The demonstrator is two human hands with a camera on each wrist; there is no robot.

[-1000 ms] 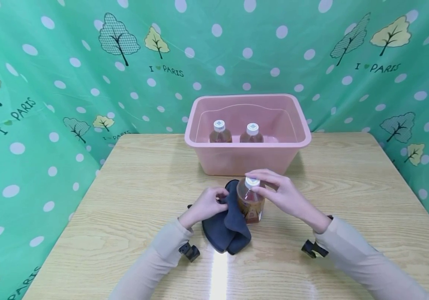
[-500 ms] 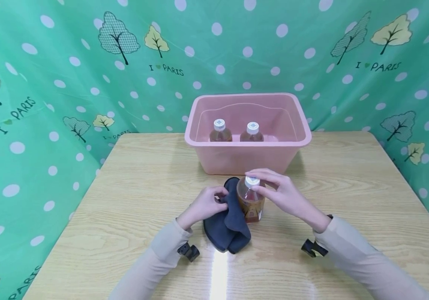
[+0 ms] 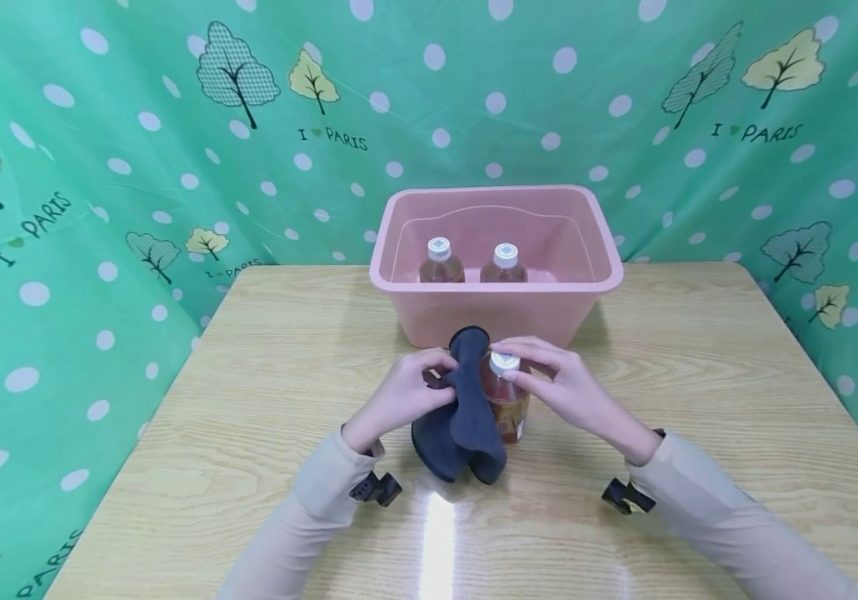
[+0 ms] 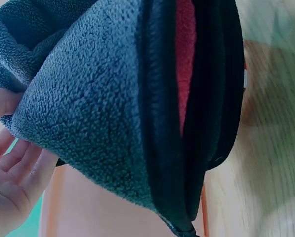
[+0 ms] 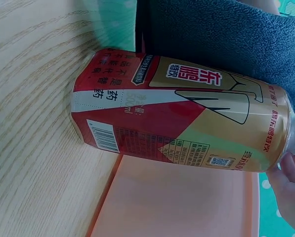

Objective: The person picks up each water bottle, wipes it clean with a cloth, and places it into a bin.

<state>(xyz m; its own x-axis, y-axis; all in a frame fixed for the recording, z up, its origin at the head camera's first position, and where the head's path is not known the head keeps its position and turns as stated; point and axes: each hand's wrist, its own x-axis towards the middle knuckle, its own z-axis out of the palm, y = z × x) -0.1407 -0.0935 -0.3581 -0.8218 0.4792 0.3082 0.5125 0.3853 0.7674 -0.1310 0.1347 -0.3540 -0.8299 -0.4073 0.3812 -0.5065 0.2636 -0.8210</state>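
Observation:
My left hand pinches a dark blue-grey cloth between thumb and fingers. The cloth hangs in folds against the left side of a drink bottle. In the left wrist view the fuzzy cloth fills much of the picture, with a black edging and a strip of red inside. White-capped and upright on the table, the bottle is held at its cap and neck by my right hand. Its red and gold label shows in the right wrist view. The cloth hides part of the bottle's left side.
Behind the hands stands a pink plastic bin. Two white-capped bottles, one at the left and one near the middle, are inside it. A wooden table lies beneath, with a green dotted curtain around its back and sides.
My left hand has raised the cloth slightly and moved it away from me along the bottle's left side, covering more of it. The right hand and the bottle have stayed put.

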